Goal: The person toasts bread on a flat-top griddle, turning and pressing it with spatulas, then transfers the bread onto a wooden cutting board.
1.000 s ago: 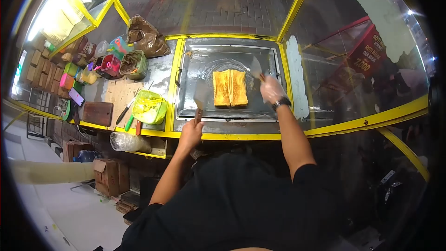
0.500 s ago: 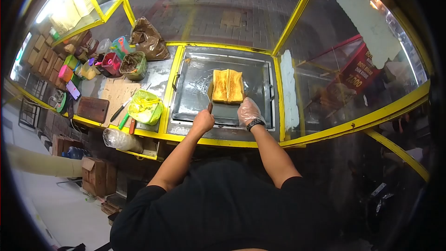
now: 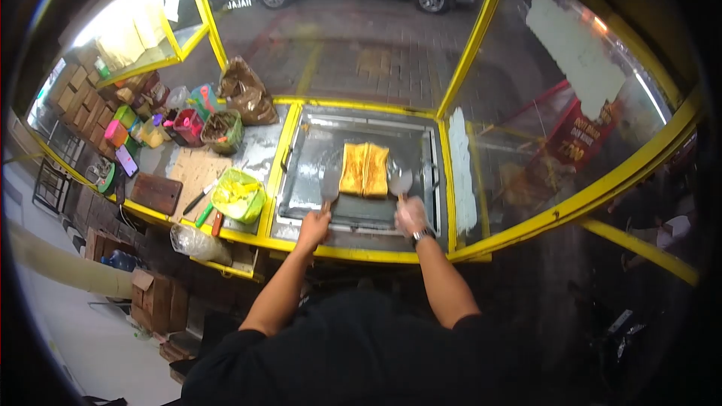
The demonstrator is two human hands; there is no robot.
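Two browned slabs of bread [image 3: 364, 170] lie side by side on the flat metal griddle [image 3: 308, 150]. My left hand [image 3: 313, 228] is closed on the handle of a spatula [image 3: 330, 184], whose blade stands just left of the bread. In a clear plastic glove, my right hand [image 3: 411, 215] grips a second spatula [image 3: 401, 183], its blade at the bread's lower right. Both blades look slightly apart from the bread.
Left of the griddle are a yellow-green tub [image 3: 239, 195], a knife [image 3: 198, 201], a dark board [image 3: 156, 194], a phone [image 3: 126, 161], several containers and a brown bag [image 3: 246, 93]. Yellow-framed glass panels [image 3: 470, 45] rise around the griddle.
The right spatula has come from the bread's upper right to its lower right. The left spatula moved in against the bread, then slightly away. The view has tilted up, showing more of the car.
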